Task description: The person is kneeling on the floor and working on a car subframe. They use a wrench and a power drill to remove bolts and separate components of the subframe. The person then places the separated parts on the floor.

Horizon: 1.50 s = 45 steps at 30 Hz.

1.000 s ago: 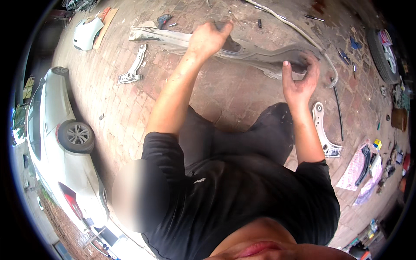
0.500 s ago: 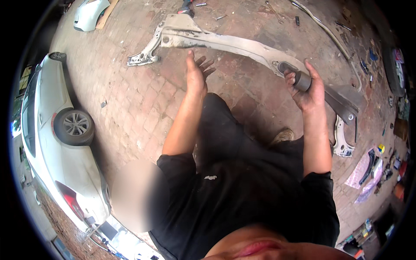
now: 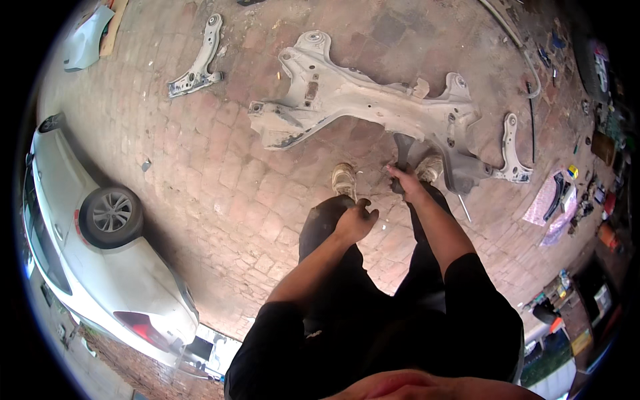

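Observation:
On the brick floor before my feet lies a pale grey, dusty car subframe (image 3: 373, 100). Close to its near right edge, my right hand (image 3: 408, 183) is closed around a dark tool (image 3: 403, 150) with a wider, flared end; the exact kind is unclear. That flared end overlaps the frame's near edge in view, and I cannot tell whether they touch. Over my left knee, my left hand (image 3: 357, 221) is empty, fingers loosely bent with the thumb apart. One control arm (image 3: 200, 63) lies left of the subframe, another control arm (image 3: 512, 150) to its right.
A silver-white car (image 3: 107, 247) stands along the left side. At far left lies a pale body panel (image 3: 90, 40) on cardboard. A thin rod (image 3: 465, 208) is on the floor near the subframe's right end. Bubble-wrapped parts (image 3: 557, 200), a long hose (image 3: 507, 30) and scattered tools line the right.
Both hands have come down and inward, the right still gripping a dark tool. The view has shifted, so the whole subframe and both my shoes now show.

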Tool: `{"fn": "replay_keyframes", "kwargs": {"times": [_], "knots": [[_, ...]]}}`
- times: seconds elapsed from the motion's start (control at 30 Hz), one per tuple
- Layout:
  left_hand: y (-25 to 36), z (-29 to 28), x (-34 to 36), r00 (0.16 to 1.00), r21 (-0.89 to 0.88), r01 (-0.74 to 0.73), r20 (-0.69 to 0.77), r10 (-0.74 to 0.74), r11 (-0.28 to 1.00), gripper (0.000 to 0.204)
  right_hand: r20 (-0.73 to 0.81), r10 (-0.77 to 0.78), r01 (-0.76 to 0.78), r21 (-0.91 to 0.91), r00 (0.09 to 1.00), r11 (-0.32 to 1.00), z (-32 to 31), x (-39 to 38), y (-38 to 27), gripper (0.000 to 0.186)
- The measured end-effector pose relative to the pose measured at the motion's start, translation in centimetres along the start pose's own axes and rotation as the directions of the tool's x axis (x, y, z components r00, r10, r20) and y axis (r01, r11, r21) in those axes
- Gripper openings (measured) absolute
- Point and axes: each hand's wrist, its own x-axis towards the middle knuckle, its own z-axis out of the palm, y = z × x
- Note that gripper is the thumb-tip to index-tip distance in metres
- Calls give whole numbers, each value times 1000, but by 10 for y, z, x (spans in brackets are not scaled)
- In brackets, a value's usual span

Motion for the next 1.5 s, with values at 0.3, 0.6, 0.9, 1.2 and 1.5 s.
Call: {"fn": "replay_keyframes", "kwargs": {"times": [0.3, 0.6, 0.9, 1.2, 1.5], "knots": [[-74, 97, -59, 992, 36, -44, 116, 40, 998, 39, -7, -79, 79, -25, 997, 997, 0, 21, 23, 27], [-181, 180, -104, 960, 127, -245, -106, 259, 961, 23, -105, -115, 54, -467, 988, 882, -56, -120, 126, 97], [-152, 48, -188, 987, 5, -13, -161, 13, 1000, 29, -169, 139, -218, -705, 976, 675, -204, -420, 221, 77], [-89, -59, -242, 945, -80, 179, -264, -194, 981, 29, -139, -71, 129, 469, 988, 874, -213, -511, 158, 89], [92, -55, -272, 904, -257, -73, 391, 172, 964, 72, 31, -799, 315, 909, 601, 272, -58, -629, -11, 117]]}}
